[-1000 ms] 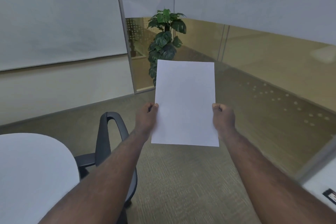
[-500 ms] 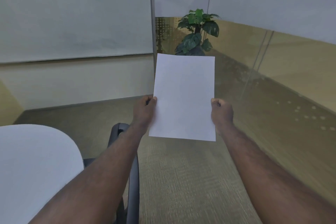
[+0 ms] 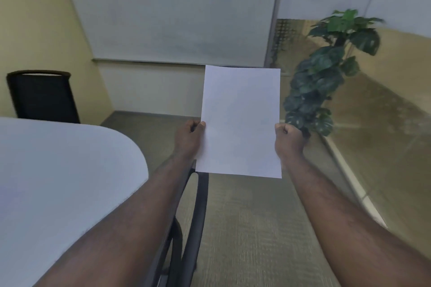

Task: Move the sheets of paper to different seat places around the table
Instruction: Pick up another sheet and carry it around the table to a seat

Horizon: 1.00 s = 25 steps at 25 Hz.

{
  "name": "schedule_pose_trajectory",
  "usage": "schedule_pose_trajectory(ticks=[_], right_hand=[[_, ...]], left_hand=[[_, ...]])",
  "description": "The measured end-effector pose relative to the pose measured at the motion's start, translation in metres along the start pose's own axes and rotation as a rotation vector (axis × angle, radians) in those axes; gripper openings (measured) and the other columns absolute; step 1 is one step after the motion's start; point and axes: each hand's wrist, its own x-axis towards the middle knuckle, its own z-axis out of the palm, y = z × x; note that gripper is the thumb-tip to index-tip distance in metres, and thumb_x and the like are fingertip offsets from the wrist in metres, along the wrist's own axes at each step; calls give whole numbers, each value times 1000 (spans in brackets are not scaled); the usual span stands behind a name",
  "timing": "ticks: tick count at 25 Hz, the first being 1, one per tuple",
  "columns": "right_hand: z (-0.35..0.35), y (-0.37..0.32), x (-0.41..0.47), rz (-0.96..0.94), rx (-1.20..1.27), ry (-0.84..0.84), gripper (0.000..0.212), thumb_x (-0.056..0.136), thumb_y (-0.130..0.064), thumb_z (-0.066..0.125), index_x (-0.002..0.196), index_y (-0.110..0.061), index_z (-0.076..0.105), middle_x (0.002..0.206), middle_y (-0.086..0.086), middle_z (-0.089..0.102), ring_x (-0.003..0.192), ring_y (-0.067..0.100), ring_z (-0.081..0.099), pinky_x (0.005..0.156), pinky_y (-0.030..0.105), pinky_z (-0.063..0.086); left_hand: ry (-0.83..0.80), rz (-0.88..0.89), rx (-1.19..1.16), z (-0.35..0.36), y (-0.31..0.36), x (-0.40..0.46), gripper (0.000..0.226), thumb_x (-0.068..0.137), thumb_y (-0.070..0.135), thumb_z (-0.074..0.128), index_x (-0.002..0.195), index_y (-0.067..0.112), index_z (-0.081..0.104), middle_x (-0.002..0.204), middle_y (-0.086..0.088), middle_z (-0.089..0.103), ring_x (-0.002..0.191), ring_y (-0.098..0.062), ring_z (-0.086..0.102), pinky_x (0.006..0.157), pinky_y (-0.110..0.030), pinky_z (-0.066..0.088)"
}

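A single sheet of paper [image 3: 241, 121] is held up in the air by both hands, to the right of the white counter [image 3: 58, 170] and touching nothing else. The left hand [image 3: 189, 140] pinches its left edge, thumb on the front face; the right hand [image 3: 288, 140] has its grip curled closed on the right edge. Two grips at mid-height likely keep the thin sheet flat and unbent while it is carried. One chair [image 3: 186, 228] sits just below the arms (another chair [image 3: 43, 96] stands past the counter's far edge), either a likely seat place.
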Motion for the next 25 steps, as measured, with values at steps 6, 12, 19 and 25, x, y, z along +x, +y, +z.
schedule_pose_trajectory(ticks=[6,12,19,25], right_hand=[[60,-21,26,-110,-2,-240,25,94,-37,49,85,-18,63,82,-2,59,83,23,55,89,46,47],[113,-38,19,-164,25,-448,36,95,-34,48,61,-24,45,61,-8,43,70,20,45,78,41,41],[186,-58,-9,-194,52,-663,38,95,-36,47,59,-28,43,61,-9,42,70,20,43,77,41,35],[251,-71,-36,-217,52,-794,29,94,-41,47,76,-23,61,68,-9,53,77,19,51,87,47,41]], left_hand=[[272,-23,82,-25,-3,-3,19,95,28,55,85,13,62,84,2,63,72,-12,56,62,-26,42],[473,-81,128,-60,-19,-14,25,88,34,53,78,13,61,86,-8,67,75,-18,57,67,-32,44],[683,-122,96,-111,-32,-21,20,90,30,55,84,14,65,88,-2,69,74,-15,58,68,-30,47],[815,-143,80,-157,-52,-20,20,91,30,56,84,14,66,82,4,66,71,-13,56,66,-27,43]])
